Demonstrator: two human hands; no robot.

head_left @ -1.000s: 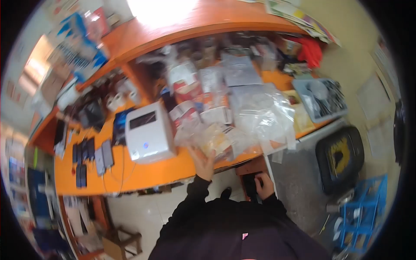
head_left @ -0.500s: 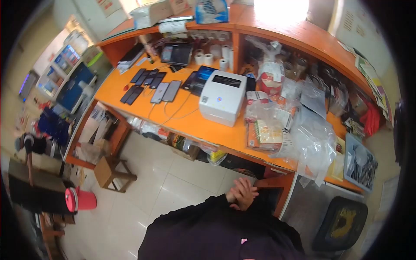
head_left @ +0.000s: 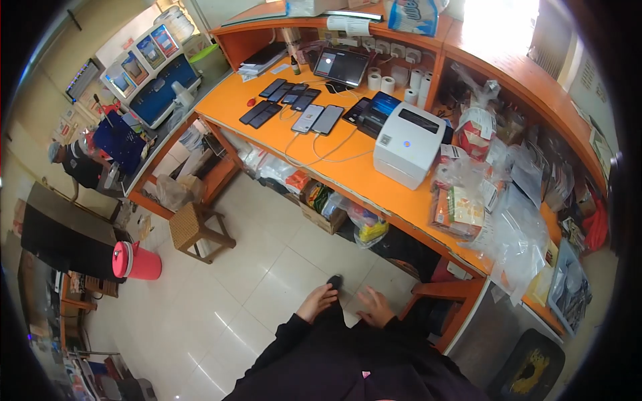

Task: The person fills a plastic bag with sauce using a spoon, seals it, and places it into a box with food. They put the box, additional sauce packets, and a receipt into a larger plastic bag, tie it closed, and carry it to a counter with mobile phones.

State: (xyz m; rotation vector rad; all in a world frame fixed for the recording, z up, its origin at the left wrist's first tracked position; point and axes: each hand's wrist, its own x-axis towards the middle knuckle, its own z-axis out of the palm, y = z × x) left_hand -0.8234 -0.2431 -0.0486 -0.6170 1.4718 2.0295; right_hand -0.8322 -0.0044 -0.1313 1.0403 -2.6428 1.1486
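My left hand [head_left: 318, 301] and my right hand [head_left: 375, 309] hang low in front of my dark-sleeved body, both empty with loose fingers, apart from each other. They are over the tiled floor, short of the orange counter [head_left: 348, 175]. On the counter stand a white label printer [head_left: 409, 144], a packet in clear wrap [head_left: 459, 210] and a heap of clear plastic bags [head_left: 518, 234]. Several phones [head_left: 294, 107] lie in rows on cables, with a tablet [head_left: 342, 65] behind them.
A small wooden stool [head_left: 194, 228] and a pink bucket [head_left: 136, 261] stand on the floor to the left. Another person [head_left: 79, 164] is at the far left by a blue cabinet [head_left: 154, 87]. Bags [head_left: 364, 224] fill the shelf under the counter. A black seat [head_left: 528, 367] is at lower right.
My view swung left, away from the counter. My left hand let go of the packet on the counter and dropped; the hands met at my waist, then parted.
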